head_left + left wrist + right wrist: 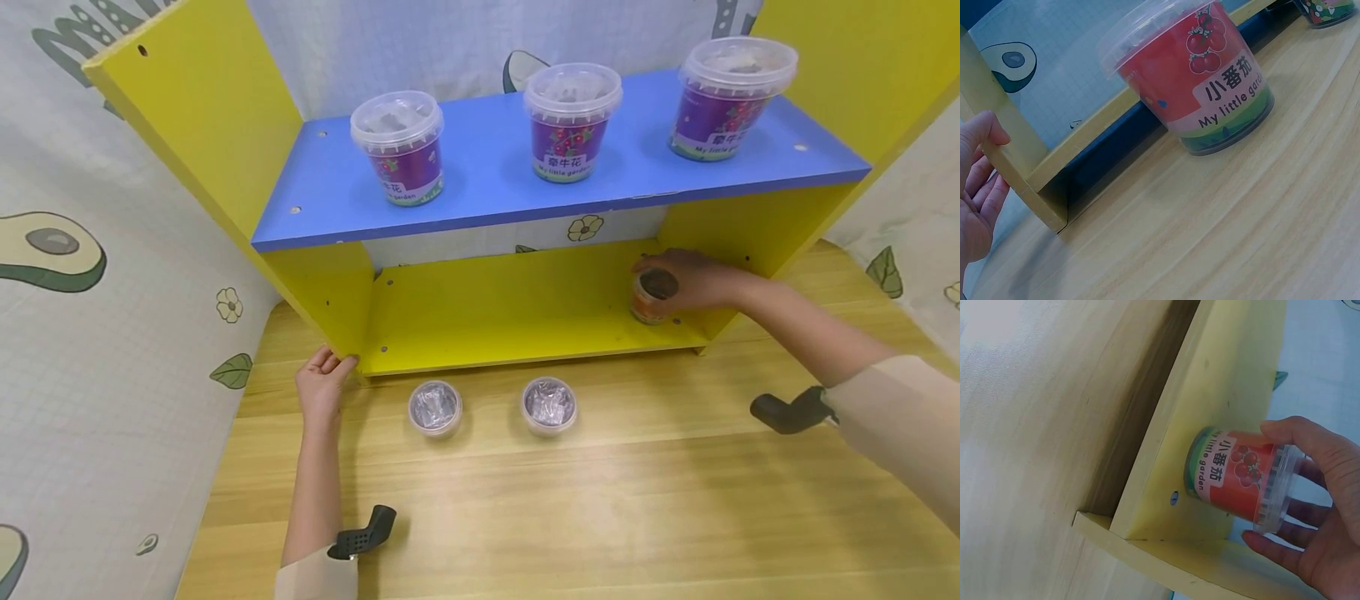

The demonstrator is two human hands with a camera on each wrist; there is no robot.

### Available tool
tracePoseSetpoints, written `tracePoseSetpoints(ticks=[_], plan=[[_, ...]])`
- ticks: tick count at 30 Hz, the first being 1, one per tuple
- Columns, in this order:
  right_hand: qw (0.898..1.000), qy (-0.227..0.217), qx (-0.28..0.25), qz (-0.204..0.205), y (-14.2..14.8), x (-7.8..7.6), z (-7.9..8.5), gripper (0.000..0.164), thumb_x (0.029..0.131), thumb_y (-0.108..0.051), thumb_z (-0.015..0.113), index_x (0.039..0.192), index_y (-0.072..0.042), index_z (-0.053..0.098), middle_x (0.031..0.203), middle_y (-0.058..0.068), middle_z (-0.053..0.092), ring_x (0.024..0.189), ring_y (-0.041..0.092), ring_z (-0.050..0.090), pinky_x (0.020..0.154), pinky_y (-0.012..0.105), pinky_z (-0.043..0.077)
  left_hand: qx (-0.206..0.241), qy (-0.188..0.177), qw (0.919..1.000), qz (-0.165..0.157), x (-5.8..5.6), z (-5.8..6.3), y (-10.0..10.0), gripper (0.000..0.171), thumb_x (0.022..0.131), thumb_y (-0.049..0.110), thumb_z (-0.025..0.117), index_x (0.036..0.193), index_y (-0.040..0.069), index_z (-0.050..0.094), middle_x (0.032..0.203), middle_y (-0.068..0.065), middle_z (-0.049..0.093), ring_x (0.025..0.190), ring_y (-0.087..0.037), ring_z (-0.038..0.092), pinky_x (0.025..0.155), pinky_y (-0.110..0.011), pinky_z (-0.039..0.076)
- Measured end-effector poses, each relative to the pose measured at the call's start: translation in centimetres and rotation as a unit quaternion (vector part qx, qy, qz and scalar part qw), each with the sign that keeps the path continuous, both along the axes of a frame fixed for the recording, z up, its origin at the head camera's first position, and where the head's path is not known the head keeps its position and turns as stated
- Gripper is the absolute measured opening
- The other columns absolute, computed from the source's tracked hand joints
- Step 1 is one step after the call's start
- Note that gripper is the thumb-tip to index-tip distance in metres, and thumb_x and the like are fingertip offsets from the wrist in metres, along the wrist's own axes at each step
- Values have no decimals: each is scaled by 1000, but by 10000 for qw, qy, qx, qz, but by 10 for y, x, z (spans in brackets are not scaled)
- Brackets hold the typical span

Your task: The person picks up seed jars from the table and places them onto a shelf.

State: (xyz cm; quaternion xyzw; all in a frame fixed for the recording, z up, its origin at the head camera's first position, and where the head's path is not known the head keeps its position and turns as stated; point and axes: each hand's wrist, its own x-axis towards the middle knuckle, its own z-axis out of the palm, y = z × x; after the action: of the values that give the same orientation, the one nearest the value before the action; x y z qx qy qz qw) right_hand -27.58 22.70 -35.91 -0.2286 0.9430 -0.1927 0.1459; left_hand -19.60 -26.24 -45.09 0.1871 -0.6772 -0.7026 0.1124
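Note:
My right hand [697,279] grips a small red plastic tub [1241,469] with a clear lid, thumb and fingers around the lid end. The tub stands at the right end of the yellow bottom shelf [495,308], its tomato label showing in the right wrist view. My left hand [322,385] holds the lower front edge of the unit's left side panel [1013,165], thumb on one face and fingers on the other. Nearest to it on the table is a second red tomato tub [1210,81]; another lidded tub [549,407] stands to its right.
Three purple lidded tubs, left [405,158], middle [568,133] and right [720,117], stand in a row on the blue upper shelf [487,158]. Yellow side panels, including the right one [862,75], flank both shelves. A patterned cloth [150,333] hangs behind and beside the wooden table [562,508].

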Motion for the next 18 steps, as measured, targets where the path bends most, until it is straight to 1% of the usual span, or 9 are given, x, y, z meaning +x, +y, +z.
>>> tracePoseSetpoints(ticks=[12,18], plan=[[9999,-123,-16,-7,0,0,1,67,77,-26,72,130,3,44,121,25,45,102,34,45,82,48,40,141,25,9999,88,0,-1,0,41,78,-9,61,118,-7,56,76,14,67,80,-3,62,73,-16,48],[10000,73,-30,-40,-1,1,7,71,75,-31,74,130,4,45,130,26,42,112,37,40,91,53,36,100,79,9999,15,1,1,2,40,78,-9,61,118,-7,55,76,15,67,80,-1,62,73,-15,48]])
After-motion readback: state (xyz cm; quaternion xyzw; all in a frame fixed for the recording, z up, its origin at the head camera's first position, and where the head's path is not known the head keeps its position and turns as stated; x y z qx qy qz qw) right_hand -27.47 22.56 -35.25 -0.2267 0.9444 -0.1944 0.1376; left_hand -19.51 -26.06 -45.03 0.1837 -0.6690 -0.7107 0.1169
